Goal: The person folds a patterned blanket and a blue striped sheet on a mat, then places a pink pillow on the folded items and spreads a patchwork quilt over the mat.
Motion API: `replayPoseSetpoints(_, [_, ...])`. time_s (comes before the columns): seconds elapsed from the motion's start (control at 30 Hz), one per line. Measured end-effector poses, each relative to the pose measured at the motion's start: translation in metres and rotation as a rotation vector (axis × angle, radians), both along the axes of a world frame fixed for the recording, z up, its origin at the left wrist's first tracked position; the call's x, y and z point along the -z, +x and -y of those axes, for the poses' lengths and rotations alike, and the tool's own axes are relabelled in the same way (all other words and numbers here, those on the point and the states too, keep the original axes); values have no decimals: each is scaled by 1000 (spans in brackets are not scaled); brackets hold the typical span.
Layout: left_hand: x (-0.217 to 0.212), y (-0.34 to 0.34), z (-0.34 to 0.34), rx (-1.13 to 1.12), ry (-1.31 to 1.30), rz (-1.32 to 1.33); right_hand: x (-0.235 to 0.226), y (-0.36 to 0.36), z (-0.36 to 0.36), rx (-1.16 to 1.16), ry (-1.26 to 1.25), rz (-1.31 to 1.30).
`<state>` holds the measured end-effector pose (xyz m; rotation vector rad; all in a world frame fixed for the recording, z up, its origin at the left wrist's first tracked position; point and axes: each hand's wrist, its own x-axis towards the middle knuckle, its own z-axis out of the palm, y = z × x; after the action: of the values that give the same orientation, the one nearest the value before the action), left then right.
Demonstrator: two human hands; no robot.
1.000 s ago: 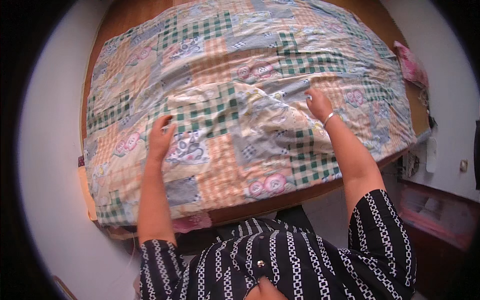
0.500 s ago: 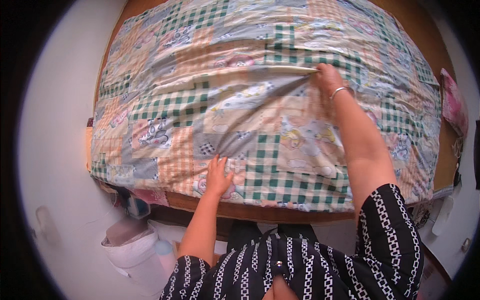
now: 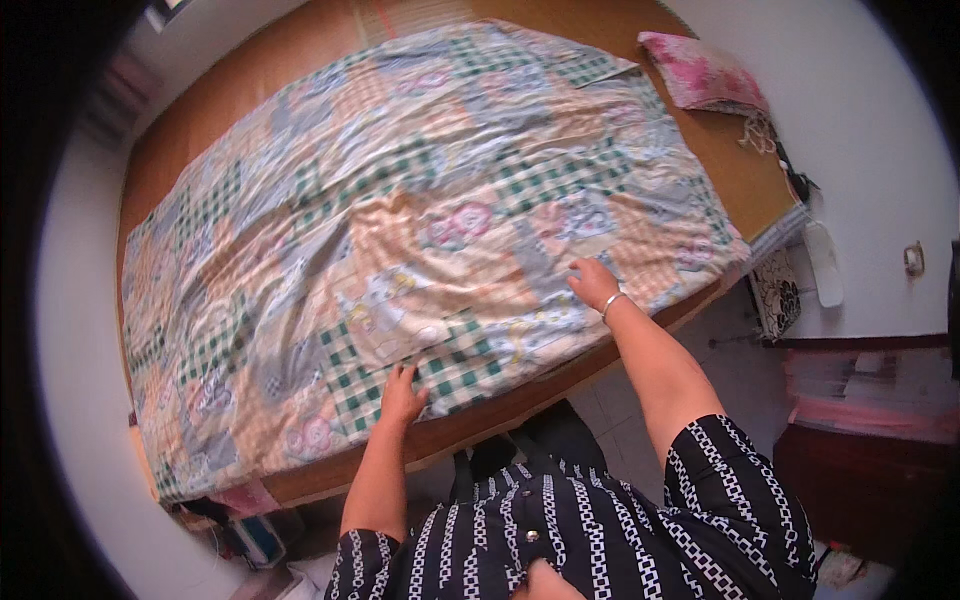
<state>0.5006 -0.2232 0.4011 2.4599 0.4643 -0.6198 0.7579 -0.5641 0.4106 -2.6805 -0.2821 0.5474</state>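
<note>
A patchwork-print cloth (image 3: 390, 240) covers much of the bed, with green checks, orange plaid and cartoon patches, and shallow wrinkles run across it. On its near part, over a green-checked patch, my left hand (image 3: 403, 400) rests with fingers apart. Farther right, my right hand (image 3: 594, 284), with a silver bangle at the wrist, lies on the cloth near a grey patch. Its fingers look loosely spread, and no pinched fold shows under them.
A brown mat (image 3: 720, 150) shows around the cloth on the bed. At the far right corner lies a pink floral pillow (image 3: 700, 75). White walls (image 3: 880, 180) stand to the sides. A dark red cabinet (image 3: 860, 490) is at the lower right.
The view has turned and shifted right. My right hand has let go of the raised fold and come nearer; the fold has flattened. My left hand now rests farther right on the cloth.
</note>
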Motion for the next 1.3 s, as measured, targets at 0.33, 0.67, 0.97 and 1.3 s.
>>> replayPoseSetpoints(0.33, [-12, 166, 155, 12, -71, 220, 9, 105, 328, 548, -229, 86])
replayPoseSetpoints(0.67, [29, 333, 404, 40, -216, 87, 40, 196, 535, 358, -153, -107])
replayPoseSetpoints(0.97, [28, 412, 429, 77, -221, 77, 60, 225, 583, 504, -121, -106])
replayPoseSetpoints(1.3, [58, 511, 318, -93, 227, 237, 76, 487, 389, -131, 178, 177])
